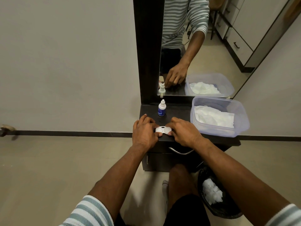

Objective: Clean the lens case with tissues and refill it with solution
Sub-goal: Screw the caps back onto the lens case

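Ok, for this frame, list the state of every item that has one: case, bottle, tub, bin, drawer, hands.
lens case: on the dresser top, lids on, gripped at both ends
left hand: grips the case's left end
right hand: grips its right end
solution bottle: upright, capped
plastic tub: lidless, tissues inside
waste bin: holds crumpled tissue
drawer: closed

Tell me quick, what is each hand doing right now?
Left hand: fingers curled, gripping the left end of the white lens case.
Right hand: fingers curled, gripping the case's right end.

Glossy white plastic lens case (pixel 163 129) on matt dark tabletop (pixel 177 111) (wood-look).
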